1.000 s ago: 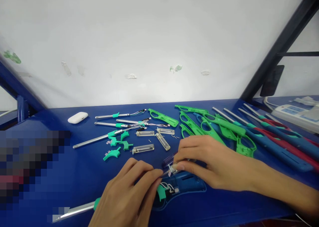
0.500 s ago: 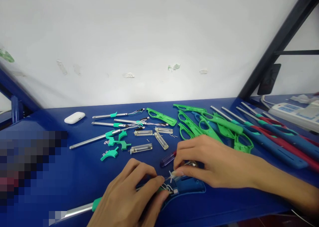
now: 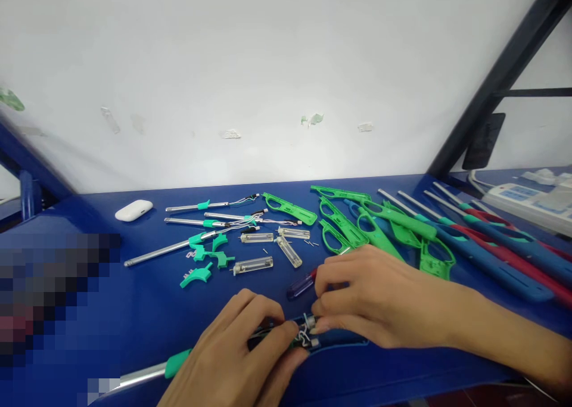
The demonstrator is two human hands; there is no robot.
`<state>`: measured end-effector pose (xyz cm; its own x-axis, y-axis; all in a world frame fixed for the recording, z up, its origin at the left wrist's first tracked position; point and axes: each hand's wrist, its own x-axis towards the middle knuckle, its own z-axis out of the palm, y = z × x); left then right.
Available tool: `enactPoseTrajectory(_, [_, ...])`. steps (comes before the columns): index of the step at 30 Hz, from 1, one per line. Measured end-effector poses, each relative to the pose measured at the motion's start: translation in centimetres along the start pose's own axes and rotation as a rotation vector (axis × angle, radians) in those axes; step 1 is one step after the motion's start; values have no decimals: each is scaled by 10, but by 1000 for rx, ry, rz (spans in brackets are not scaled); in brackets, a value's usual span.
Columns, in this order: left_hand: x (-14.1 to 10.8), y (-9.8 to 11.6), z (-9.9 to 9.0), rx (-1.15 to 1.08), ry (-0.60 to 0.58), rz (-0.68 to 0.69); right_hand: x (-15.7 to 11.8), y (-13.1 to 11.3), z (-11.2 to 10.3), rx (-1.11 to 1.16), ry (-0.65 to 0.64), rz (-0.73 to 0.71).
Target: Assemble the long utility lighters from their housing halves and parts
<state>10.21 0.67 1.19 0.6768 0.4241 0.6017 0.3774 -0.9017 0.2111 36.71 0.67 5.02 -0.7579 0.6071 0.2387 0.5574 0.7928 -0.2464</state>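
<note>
A blue lighter shell [image 3: 344, 338] lies at the table's front, largely covered by my hands. My left hand [image 3: 248, 347] is closed on it from the left, its fingertips by white wires [image 3: 304, 334]. A metal tube with a green collar [image 3: 179, 363] sticks out to the left of that hand. My right hand [image 3: 357, 294] pinches a small clear part [image 3: 309, 322] over the shell, beside the wires. Just behind the right fingers lies a screwdriver with a purple handle [image 3: 300, 286], partly hidden.
Clear tanks [image 3: 253, 266], green trigger pieces [image 3: 196, 275] and wired metal tubes [image 3: 170, 252] lie behind my left hand. Green shells [image 3: 342, 222] are behind my right hand; blue and red lighters [image 3: 500, 261] lie right. A white case [image 3: 134, 210] sits back left.
My right hand has moved slightly down, bringing the small clear part lower beside the wires. More of the shell is now covered. My left hand has shifted slightly.
</note>
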Motion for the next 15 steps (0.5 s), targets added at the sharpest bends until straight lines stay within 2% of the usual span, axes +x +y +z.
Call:
enactPoseTrajectory(4, [0,1,0,28,-19,7,-1,2,0,87,14,29])
enactPoseTrajectory(8, [-2,-1,-1,64,47,-12,-3,1,-2,38,27,-33])
enactPoseTrajectory(13, [-7,-2,-3,196,87,-55,-5,-5,-8,102,-72,83])
enactPoseTrajectory(15, [-9,-3,-4,202,69,-66,-5,-6,-9,118,-90,102])
